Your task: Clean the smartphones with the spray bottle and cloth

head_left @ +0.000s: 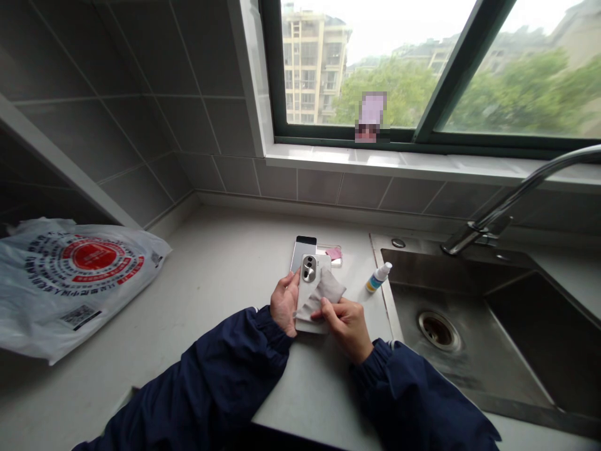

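Observation:
A white smartphone [321,265] is in my left hand [285,302], back side up, with its oval camera block at the upper left. My right hand [346,322] pinches a light grey cloth [323,293] that lies over the middle of the phone's back. Part of the phone is hidden under the cloth. Just beyond it, a second phone [303,250], silver with a dark top band, lies on the counter. Beside that is a clear phone case [339,247] with a small pink cloth [333,254] on it. A small white spray bottle [378,277] stands to the right.
A steel sink [474,338] with a curved tap [511,194] is on the right. On the left, a white plastic bag [89,275] with red print rests on the pale counter [220,269]. A tiled wall and a window [422,69] are behind.

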{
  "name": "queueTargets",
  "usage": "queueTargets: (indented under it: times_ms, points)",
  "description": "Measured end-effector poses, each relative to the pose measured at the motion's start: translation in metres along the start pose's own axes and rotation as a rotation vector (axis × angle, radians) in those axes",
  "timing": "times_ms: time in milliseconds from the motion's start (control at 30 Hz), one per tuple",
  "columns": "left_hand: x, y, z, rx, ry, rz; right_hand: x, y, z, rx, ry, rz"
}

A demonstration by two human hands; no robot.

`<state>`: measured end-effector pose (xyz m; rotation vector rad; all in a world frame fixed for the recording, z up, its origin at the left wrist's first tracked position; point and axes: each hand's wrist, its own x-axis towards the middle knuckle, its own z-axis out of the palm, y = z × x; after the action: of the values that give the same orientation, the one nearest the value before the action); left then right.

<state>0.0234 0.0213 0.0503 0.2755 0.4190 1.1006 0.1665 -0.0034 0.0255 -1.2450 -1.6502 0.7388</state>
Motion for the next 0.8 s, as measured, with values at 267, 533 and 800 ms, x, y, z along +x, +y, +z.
queueTargets:
  times_ms: [267, 533, 800]
  points:
    - [0.002, 0.0, -0.003, 0.016, -0.037, -0.024, 0.002, 0.004, 0.0, -0.021, 0.014, 0.024]
    - [-0.002, 0.001, -0.003, 0.038, -0.107, -0.095, 0.009, 0.007, -0.009, 0.217, 0.033, 0.201]
    - [-0.001, 0.008, -0.011, 0.077, -0.14, -0.218, 0.022, 0.016, -0.021, 0.278, -0.02, 0.128]
